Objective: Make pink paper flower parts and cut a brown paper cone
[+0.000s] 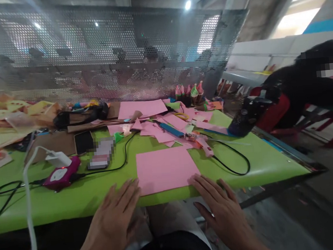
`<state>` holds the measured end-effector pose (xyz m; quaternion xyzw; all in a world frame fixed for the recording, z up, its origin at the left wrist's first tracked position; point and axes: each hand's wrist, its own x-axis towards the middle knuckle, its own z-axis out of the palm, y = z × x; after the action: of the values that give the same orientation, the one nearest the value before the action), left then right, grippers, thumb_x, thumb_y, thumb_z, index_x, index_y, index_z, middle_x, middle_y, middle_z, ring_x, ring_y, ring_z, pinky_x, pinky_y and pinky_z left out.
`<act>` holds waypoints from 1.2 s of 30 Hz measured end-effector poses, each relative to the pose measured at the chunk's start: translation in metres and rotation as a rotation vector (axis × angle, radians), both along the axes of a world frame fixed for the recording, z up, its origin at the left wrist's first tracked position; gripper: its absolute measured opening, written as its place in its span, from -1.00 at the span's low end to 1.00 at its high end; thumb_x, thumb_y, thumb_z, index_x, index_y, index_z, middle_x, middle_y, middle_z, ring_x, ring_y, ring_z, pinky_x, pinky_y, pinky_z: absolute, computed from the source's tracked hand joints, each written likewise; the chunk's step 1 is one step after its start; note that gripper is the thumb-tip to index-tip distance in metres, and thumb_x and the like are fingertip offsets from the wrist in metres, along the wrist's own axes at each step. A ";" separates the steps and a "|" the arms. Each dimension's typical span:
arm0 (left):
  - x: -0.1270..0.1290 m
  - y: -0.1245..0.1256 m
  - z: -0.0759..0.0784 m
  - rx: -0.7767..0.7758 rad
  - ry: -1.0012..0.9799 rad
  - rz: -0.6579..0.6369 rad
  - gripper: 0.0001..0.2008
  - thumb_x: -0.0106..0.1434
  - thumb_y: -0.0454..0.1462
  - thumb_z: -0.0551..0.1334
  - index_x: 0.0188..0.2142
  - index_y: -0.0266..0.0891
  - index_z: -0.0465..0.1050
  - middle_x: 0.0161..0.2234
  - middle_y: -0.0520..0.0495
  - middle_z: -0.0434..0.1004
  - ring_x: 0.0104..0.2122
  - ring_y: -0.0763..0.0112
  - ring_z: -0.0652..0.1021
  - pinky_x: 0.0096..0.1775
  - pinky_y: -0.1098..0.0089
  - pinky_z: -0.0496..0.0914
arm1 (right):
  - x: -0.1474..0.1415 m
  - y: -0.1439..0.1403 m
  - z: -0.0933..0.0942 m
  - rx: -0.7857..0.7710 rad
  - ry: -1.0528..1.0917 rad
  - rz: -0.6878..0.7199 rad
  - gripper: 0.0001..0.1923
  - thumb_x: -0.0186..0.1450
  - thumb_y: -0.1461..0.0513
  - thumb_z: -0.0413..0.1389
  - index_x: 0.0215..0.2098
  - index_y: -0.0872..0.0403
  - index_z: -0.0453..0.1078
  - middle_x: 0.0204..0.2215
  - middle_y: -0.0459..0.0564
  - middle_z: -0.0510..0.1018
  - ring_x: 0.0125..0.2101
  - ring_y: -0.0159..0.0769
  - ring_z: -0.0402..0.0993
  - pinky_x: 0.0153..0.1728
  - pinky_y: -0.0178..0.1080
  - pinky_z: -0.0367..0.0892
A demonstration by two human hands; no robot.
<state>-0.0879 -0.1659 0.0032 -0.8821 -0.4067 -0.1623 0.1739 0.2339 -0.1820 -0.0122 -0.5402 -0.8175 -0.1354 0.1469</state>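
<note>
A pink rectangular sheet (166,169), foam or paper, lies flat on the green-covered table near its front edge. My left hand (112,211) rests at the sheet's lower left corner, fingers stretched out, fingertips touching its edge. At the lower right corner is my right hand (222,203), its fingers extended on the corner and the thumb apart. Neither hand grips anything. Just beyond the sheet, to the right, lies a pink glue gun (205,147) with a black cord. A blue-handled tool (171,130) lies among pink scraps behind the sheet.
On the left sit a purple power adapter (61,175) with a white charger (59,159), a lit phone (101,154) and a dark phone (83,142). Yellow cut pieces (22,110) pile up at far left. A dark bottle (244,114) stands right, near a seated person (305,85).
</note>
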 end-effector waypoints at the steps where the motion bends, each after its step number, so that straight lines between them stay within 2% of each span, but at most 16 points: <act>1: 0.012 -0.001 0.002 0.010 -0.036 -0.013 -0.43 0.35 -0.08 0.03 0.28 -0.25 0.06 0.26 -0.09 0.21 0.23 0.23 0.23 0.25 0.16 -0.10 | 0.000 0.000 0.000 0.003 -0.002 0.002 -0.43 0.35 0.22 0.01 0.30 -0.06 0.04 0.24 -0.03 0.25 0.20 -0.16 0.18 0.21 -0.01 -0.16; 3: 0.040 -0.001 0.003 -0.058 -0.048 -0.070 -0.38 0.35 -0.04 0.00 0.31 -0.27 -0.01 0.28 -0.08 0.15 0.24 0.25 0.21 0.23 0.20 -0.01 | 0.000 0.001 0.001 0.014 -0.008 0.003 -0.43 0.34 0.22 0.04 0.29 -0.07 0.06 0.23 -0.03 0.28 0.18 -0.16 0.21 0.20 -0.02 -0.14; 6: 0.078 0.002 -0.003 -0.146 -0.081 -0.161 -0.33 0.34 0.01 -0.04 0.33 -0.26 -0.10 0.31 -0.06 0.07 0.24 0.25 0.21 0.20 0.19 0.09 | 0.001 -0.001 0.001 0.031 -0.030 0.006 -0.42 0.33 0.21 0.04 0.30 -0.05 0.06 0.21 -0.02 0.32 0.17 -0.16 0.24 0.20 -0.05 -0.11; 9: 0.091 0.007 -0.015 -0.083 -0.105 -0.165 -0.38 0.34 -0.04 -0.02 0.30 -0.28 0.00 0.29 -0.05 0.14 0.21 0.27 0.26 0.15 0.23 0.16 | 0.003 -0.003 0.003 0.036 -0.048 0.019 -0.41 0.34 0.20 0.03 0.31 -0.02 0.02 0.20 -0.01 0.32 0.16 -0.17 0.25 0.19 -0.06 -0.06; 13: 0.072 0.008 -0.029 0.111 -0.080 -0.183 -0.45 0.32 -0.12 0.03 0.25 -0.28 0.15 0.21 -0.02 0.30 0.17 0.34 0.30 0.11 0.35 0.18 | 0.004 -0.002 0.005 0.049 -0.057 0.050 -0.40 0.33 0.22 0.04 0.31 -0.04 0.03 0.19 -0.03 0.35 0.15 -0.18 0.28 0.16 -0.08 0.02; 17: 0.041 0.004 -0.037 0.259 -0.057 -0.189 -0.50 0.35 -0.12 -0.01 0.22 -0.23 0.21 0.16 0.04 0.38 0.15 0.40 0.31 0.12 0.41 0.17 | -0.002 0.000 0.005 0.073 -0.090 0.090 -0.40 0.32 0.23 0.04 0.31 -0.08 0.05 0.20 -0.10 0.33 0.16 -0.17 0.23 0.20 -0.07 -0.10; 20: 0.027 0.004 -0.037 0.282 -0.021 -0.164 -0.50 0.36 -0.11 -0.02 0.24 -0.19 0.18 0.16 0.05 0.38 0.15 0.40 0.32 0.11 0.40 0.19 | -0.010 0.002 0.006 0.055 -0.066 0.087 -0.41 0.32 0.24 0.05 0.29 -0.09 0.07 0.20 -0.12 0.32 0.16 -0.16 0.24 0.21 -0.04 -0.14; 23: 0.024 0.011 -0.031 0.219 -0.031 -0.149 -0.46 0.35 -0.09 -0.02 0.26 -0.21 0.11 0.18 0.04 0.35 0.14 0.39 0.35 0.07 0.38 0.24 | -0.016 0.012 0.016 0.014 0.024 0.088 -0.53 0.32 0.21 0.08 0.20 -0.10 0.22 0.12 -0.09 0.43 0.08 -0.14 0.32 0.16 0.00 -0.04; 26: 0.031 0.021 -0.019 0.052 -0.087 -0.124 -0.45 0.33 -0.08 0.04 0.27 -0.17 0.10 0.16 0.03 0.37 0.08 0.35 0.43 0.03 0.34 0.32 | -0.018 0.044 0.040 -0.056 0.157 0.071 -0.74 0.36 0.20 0.03 -0.01 -0.06 0.40 -0.07 -0.05 0.57 -0.06 -0.17 0.44 0.04 -0.07 0.16; 29: 0.043 0.031 -0.005 -0.086 -0.157 -0.068 -0.51 0.34 -0.07 0.05 0.23 -0.06 0.16 0.16 0.02 0.37 0.05 0.26 0.46 0.02 0.22 0.36 | -0.020 0.097 0.074 -0.031 0.217 0.022 -0.73 0.38 0.16 -0.02 -0.05 -0.01 0.44 -0.09 0.01 0.58 -0.05 -0.16 0.43 -0.04 -0.14 0.23; 32: 0.058 0.045 0.005 -0.184 -0.187 -0.052 -0.52 0.35 -0.06 0.02 0.24 -0.02 0.14 0.23 0.00 0.25 0.13 0.21 0.39 0.08 0.13 0.32 | -0.027 0.158 0.101 -0.167 0.102 -0.117 -0.73 0.36 0.16 -0.02 -0.11 -0.01 0.49 -0.17 -0.02 0.61 -0.16 -0.21 0.50 -0.19 -0.27 0.28; 34: 0.066 0.056 0.007 -0.234 -0.179 -0.057 -0.48 0.35 -0.01 0.00 0.27 0.02 0.07 0.27 -0.04 0.18 0.17 0.15 0.34 0.12 0.05 0.27 | -0.035 0.195 0.107 -0.228 0.002 -0.193 -0.73 0.32 0.14 0.01 -0.12 -0.01 0.50 -0.17 0.00 0.61 -0.17 -0.18 0.50 -0.23 -0.30 0.27; 36: 0.072 0.067 0.005 -0.268 -0.166 -0.062 -0.46 0.35 0.04 -0.04 0.28 0.09 0.02 0.28 -0.07 0.15 0.20 0.09 0.30 0.12 -0.03 0.24 | -0.042 0.223 0.106 -0.245 -0.029 -0.235 -0.75 0.27 0.13 0.07 -0.19 0.04 0.52 -0.24 0.06 0.62 -0.21 -0.12 0.52 -0.28 -0.28 0.28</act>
<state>-0.0162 -0.0991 0.0082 -0.8931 -0.4100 -0.1845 0.0154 0.1915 0.0406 0.0934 -0.6439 -0.7611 -0.0588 0.0511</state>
